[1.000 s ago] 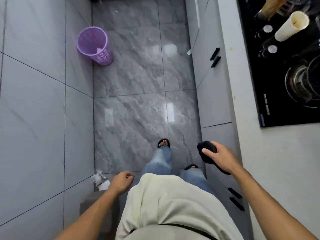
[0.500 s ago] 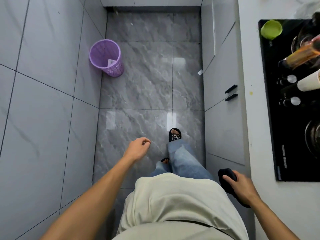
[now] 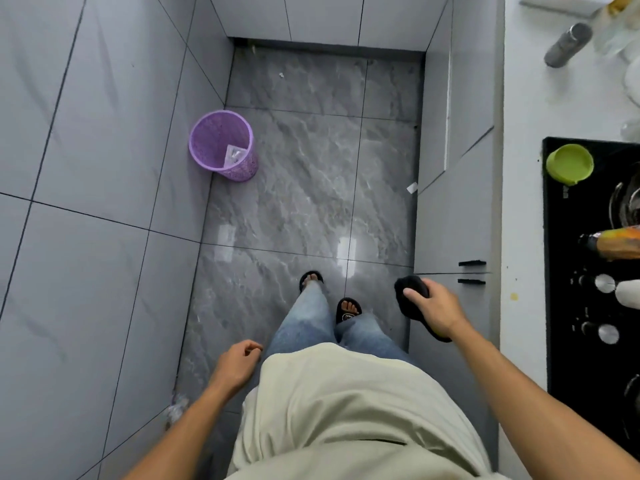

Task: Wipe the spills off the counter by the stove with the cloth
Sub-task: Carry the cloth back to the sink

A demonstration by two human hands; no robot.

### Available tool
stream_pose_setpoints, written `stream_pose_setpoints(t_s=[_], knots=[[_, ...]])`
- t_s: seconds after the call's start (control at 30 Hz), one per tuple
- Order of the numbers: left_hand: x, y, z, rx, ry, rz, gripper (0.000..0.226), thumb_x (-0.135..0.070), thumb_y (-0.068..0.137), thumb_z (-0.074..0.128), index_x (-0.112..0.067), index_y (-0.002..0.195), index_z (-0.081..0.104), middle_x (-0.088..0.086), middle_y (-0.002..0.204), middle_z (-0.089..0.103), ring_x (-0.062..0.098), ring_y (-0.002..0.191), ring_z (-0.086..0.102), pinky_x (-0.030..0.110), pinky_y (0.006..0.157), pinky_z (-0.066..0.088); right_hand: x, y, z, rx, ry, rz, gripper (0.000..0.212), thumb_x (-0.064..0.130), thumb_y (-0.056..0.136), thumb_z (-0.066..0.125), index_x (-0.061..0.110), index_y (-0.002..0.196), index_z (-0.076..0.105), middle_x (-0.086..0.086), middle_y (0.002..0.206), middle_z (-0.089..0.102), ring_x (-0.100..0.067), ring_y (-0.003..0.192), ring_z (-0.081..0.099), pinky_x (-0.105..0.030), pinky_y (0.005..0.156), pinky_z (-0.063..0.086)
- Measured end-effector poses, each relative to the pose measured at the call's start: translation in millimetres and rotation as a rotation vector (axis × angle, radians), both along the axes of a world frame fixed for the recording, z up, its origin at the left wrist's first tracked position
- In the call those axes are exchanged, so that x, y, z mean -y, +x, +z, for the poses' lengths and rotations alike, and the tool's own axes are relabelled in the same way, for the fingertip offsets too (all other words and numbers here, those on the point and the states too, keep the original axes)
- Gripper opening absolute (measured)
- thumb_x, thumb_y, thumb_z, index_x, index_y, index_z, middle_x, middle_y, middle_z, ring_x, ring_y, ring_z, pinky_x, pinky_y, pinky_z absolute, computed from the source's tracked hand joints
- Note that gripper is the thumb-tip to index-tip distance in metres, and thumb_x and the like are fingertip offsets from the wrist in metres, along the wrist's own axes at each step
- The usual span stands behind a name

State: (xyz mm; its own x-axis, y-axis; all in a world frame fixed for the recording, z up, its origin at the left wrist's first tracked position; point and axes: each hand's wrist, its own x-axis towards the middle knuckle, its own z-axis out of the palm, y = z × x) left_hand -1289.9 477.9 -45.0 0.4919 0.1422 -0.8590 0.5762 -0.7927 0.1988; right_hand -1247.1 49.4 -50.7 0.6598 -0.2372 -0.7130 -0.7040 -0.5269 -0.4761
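My right hand (image 3: pixel 437 305) grips a black cloth (image 3: pixel 409 297) in the air in front of the grey cabinet doors, left of the counter edge. The white counter (image 3: pixel 521 209) runs along the right side, with a black stove (image 3: pixel 568 306) set into it. A small yellowish spill (image 3: pixel 514 296) shows on the counter strip beside the stove, right of my right hand. My left hand (image 3: pixel 239 365) hangs loosely curled by my hip and holds nothing. I stand on the grey marble floor in jeans and black sandals.
A purple mesh bin (image 3: pixel 223 145) stands on the floor by the left tiled wall. On the stove sit a green cup (image 3: pixel 569 163) and an orange bottle (image 3: pixel 614 247). A metal flask (image 3: pixel 568 45) lies on the far counter. Black handles (image 3: pixel 471 271) stick out from the cabinets.
I have stepped forward along the aisle and the view has tilted up. My right hand with the cloth has risen toward the counter. My left hand has dropped back to my hip.
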Motion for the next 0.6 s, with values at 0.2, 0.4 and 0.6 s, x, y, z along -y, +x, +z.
stream_pose_setpoints(t_s=[0.2, 0.4, 0.6], knots=[[-27, 56, -6, -0.116, 0.017, 0.018, 0.018, -0.026, 0.106, 0.059, -0.028, 0.095, 0.073, 0.002, 0.110, 0.080, 0.024, 0.105, 0.072, 0.032, 0.088, 0.052, -16, 124, 6, 0.100, 0.009, 0.034, 0.018, 0.039, 0.097, 0.070, 0.028, 0.111, 0.073, 0.005, 0.095, 0.075, -0.019, 0.092, 0.066, -0.026, 0.071, 0.046], [-26, 179, -5, -0.062, -0.003, 0.066, 0.021, -0.020, 0.104, 0.057, -0.025, 0.098, 0.077, -0.002, 0.104, 0.079, 0.021, 0.100, 0.071, 0.031, 0.080, 0.052, -20, 181, 7, -0.015, -0.006, -0.012, 0.016, 0.036, 0.099, 0.070, 0.026, 0.111, 0.073, -0.001, 0.100, 0.076, -0.025, 0.096, 0.069, -0.033, 0.079, 0.051], [16, 345, -5, 0.054, -0.121, 0.039, 0.023, -0.017, 0.102, 0.056, -0.023, 0.106, 0.078, 0.006, 0.105, 0.081, 0.029, 0.104, 0.076, 0.045, 0.101, 0.059, -6, 193, 10, -0.113, -0.045, -0.112, 0.019, 0.032, 0.100, 0.070, 0.019, 0.114, 0.074, -0.001, 0.100, 0.077, -0.025, 0.094, 0.069, -0.035, 0.077, 0.049]])
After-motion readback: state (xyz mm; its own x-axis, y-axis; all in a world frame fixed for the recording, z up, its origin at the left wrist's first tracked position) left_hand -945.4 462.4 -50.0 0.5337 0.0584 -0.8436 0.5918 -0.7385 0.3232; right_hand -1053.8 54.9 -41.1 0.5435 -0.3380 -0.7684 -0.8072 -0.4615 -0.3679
